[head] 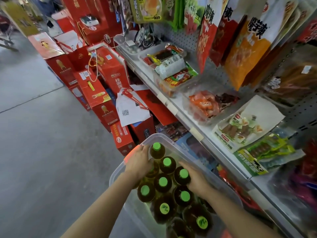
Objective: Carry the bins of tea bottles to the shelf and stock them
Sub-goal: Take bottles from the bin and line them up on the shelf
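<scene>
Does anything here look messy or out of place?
Yes: the red cardboard gift boxes on the floor lean and overlap in a heap. The green-capped tea bottles stand upright in the clear plastic bin.

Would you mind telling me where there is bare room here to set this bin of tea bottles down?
The grey floor left of the red gift boxes is the one open patch. The shelf on the right is crowded with snack trays and packets edge to edge. The clear bin is packed with bottles, both hands among them.
</scene>
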`<state>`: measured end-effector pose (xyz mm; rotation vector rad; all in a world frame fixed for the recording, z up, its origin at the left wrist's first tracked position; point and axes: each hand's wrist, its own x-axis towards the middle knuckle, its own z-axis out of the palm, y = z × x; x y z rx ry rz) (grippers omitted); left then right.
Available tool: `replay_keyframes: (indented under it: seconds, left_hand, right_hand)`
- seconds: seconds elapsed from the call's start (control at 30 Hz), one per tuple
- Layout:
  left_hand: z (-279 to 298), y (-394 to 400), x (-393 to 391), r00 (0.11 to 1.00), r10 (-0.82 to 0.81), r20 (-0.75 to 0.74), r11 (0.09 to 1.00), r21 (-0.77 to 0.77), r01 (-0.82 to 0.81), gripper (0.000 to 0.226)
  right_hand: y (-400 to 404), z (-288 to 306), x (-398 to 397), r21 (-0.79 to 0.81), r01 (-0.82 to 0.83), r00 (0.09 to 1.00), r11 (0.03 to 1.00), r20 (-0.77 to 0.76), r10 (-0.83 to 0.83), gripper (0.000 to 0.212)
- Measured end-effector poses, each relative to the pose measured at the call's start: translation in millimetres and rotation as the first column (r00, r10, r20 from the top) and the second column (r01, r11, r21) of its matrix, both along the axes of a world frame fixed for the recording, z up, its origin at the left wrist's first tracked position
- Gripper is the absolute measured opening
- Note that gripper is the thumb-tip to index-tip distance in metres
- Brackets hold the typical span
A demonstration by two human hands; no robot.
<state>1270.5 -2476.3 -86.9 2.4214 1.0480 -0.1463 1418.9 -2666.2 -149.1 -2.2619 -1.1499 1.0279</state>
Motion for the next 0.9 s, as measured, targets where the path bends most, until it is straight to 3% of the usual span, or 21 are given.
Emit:
replay_keyframes:
  seconds: [0.17, 0.27, 0.37, 0.5, 0.67, 0.9]
  left_hand:
    - [-24, 9, 26, 0.999, -0.003, -0.048, 0.993, -0.116, -0.002, 0.079]
    - [-26, 11, 36, 0.994, 0.109, -0.019, 0.983, -0.146, -0.111, 0.062]
    - [-30, 8, 42, 0.988, 0.155, -0.026, 0.980, -0.119, -0.157, 0.047]
    - [-39, -1, 46, 0.972, 0.233, -0.013, 0.956, -0.178, -0.231, 0.058]
    - [-39, -4, 53, 0.960, 0.279, -0.017, 0.939, -0.205, -0.276, 0.069]
    - [-33, -6, 52, 0.960, 0.279, 0.018, 0.952, -0.135, -0.275, 0.053]
  right_hand:
    - [4, -11, 8, 0.066, -0.035, 0.998, 0.997, -0.043, 0.038, 0.069]
    - [6, 2, 7, 0.077, -0.064, 0.997, 0.995, -0.044, 0.068, 0.046]
    - [5, 16, 9, 0.098, -0.072, 0.995, 0.993, -0.055, 0.078, 0.036]
    - [-4, 37, 11, 0.133, -0.025, 0.994, 0.991, -0.103, 0.039, 0.054]
    - [-16, 66, 5, 0.234, 0.125, 0.984, 0.964, -0.157, -0.089, 0.055]
    - [-39, 108, 6, 0.286, 0.365, 0.923, 0.886, -0.237, -0.304, 0.063]
